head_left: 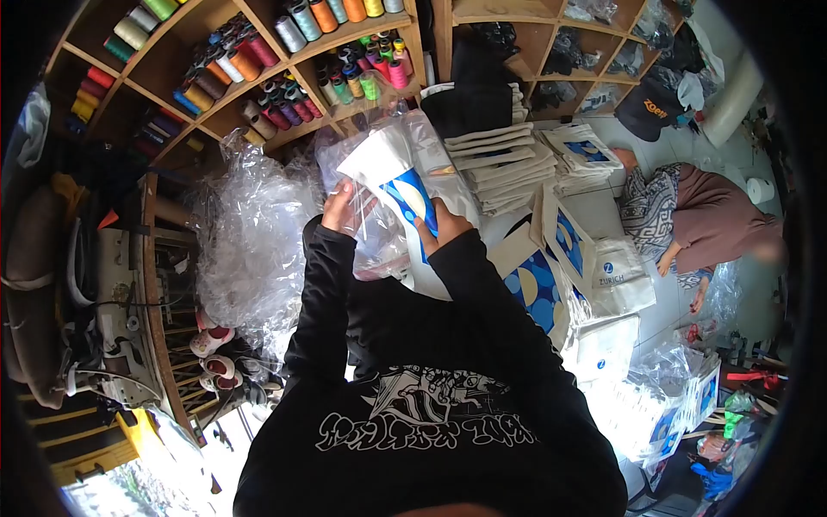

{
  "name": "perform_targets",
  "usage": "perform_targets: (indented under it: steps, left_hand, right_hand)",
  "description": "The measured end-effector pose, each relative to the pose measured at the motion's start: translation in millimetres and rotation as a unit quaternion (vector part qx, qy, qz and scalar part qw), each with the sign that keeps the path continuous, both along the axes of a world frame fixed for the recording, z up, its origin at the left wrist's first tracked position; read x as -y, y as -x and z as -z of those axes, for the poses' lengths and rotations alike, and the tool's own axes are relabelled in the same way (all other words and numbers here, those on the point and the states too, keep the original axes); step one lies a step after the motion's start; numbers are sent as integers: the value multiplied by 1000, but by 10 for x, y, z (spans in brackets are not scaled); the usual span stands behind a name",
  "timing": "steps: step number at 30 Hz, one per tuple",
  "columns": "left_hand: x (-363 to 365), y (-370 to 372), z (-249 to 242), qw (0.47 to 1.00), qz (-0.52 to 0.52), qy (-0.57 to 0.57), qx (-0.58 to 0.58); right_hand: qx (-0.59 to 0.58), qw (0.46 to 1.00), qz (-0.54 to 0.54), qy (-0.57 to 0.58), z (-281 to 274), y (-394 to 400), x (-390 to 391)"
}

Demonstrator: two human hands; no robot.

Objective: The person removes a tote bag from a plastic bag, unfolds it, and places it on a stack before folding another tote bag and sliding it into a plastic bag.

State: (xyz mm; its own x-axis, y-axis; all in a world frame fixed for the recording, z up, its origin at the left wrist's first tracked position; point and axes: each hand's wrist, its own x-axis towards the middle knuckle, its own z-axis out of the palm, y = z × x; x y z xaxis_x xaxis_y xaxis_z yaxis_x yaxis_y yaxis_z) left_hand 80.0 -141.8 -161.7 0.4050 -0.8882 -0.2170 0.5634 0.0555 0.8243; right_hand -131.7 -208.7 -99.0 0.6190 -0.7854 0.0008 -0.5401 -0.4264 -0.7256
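Both hands hold a folded white cloth bag (398, 177) with a blue, yellow and white circle print. My left hand (339, 209) is at its left side, fingers closed on clear plastic film or the bag's edge; which one is hard to tell. My right hand (444, 227) grips the bag's printed right side, thumb over the print. Clear plastic (370, 246) lies under and around the bag. To the left is a large heap of crumpled clear plastic (258, 250).
Wooden shelves (289, 59) with thread spools stand ahead. Stacked white bags (504, 164) and printed bags (532, 289) lie to the right. Another person (719, 211) sits on the floor at far right. A sewing machine (116, 293) stands left, with shoes (215, 358) nearby.
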Motion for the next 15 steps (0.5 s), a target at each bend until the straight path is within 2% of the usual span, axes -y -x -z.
perform_targets:
  steps: [5,8,10,13,15]
  left_hand:
    - [-25,-85,88,998,-22,10,-65]
    - [-65,-88,74,998,-11,38,-56]
    - [-93,-57,58,995,8,97,-13]
    - [-142,-27,32,996,-3,89,25]
    - [-219,-105,133,998,3,69,14]
  right_hand:
    - [31,999,-10,-14,-105,57,-21]
    - [21,999,-39,-31,-98,49,-42]
    - [59,996,-64,-21,-47,40,-88]
    - [95,992,-80,36,39,26,-178]
    - [111,989,-94,15,64,42,-232]
